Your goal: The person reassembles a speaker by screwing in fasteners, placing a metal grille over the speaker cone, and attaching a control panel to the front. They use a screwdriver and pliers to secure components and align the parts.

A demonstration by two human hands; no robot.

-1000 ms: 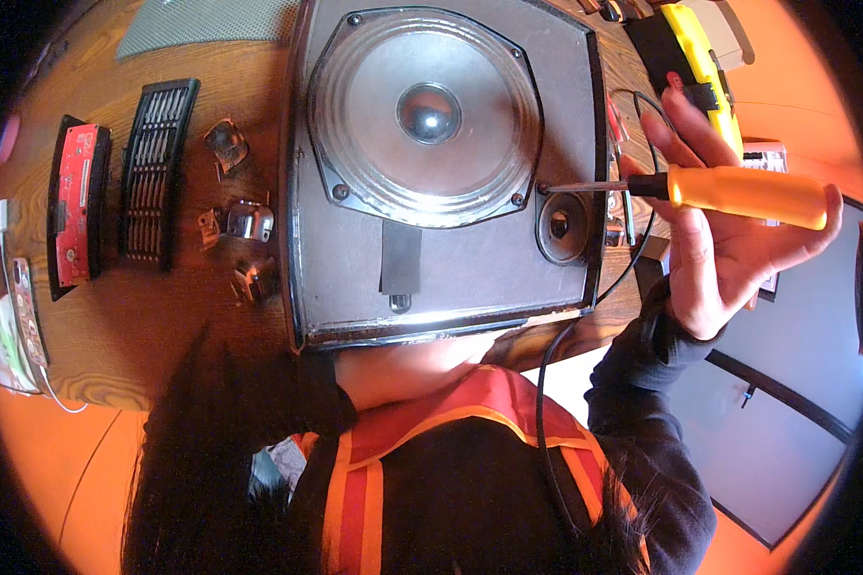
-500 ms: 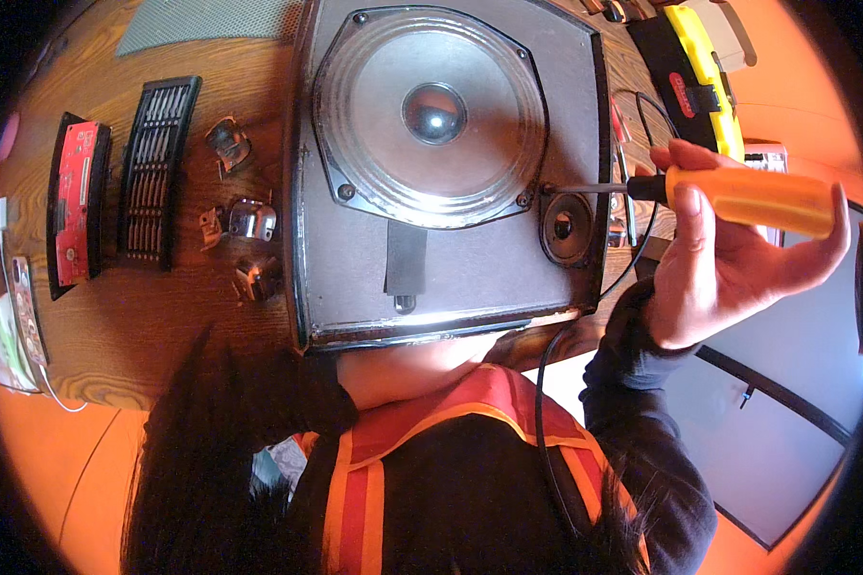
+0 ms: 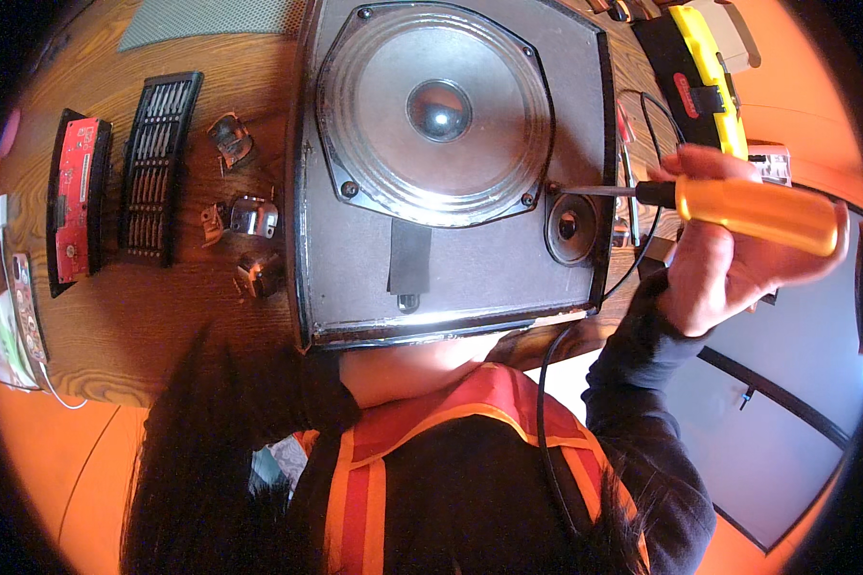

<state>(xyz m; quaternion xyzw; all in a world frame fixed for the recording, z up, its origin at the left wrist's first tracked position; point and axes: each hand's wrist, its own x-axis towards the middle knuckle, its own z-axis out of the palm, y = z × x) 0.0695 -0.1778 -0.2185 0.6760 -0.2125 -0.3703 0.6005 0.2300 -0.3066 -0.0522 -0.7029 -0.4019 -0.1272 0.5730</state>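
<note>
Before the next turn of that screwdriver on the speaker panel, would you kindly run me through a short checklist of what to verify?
1. Right hand has a full hold on the orange screwdriver: ok, fingers wrap the handle.
2. Tip seated in the screw at the large speaker cone's lower right rim: cannot tell, the tip reaches the rim but the screw head is too small to see.
3. Speaker panel steadied: cannot tell, the left hand is not in view.
4. Shaft clear of the small round tweeter: ok, it passes just above it.
5. Black cable clear of the shaft: ok, it hangs below the panel's lower edge.
</note>
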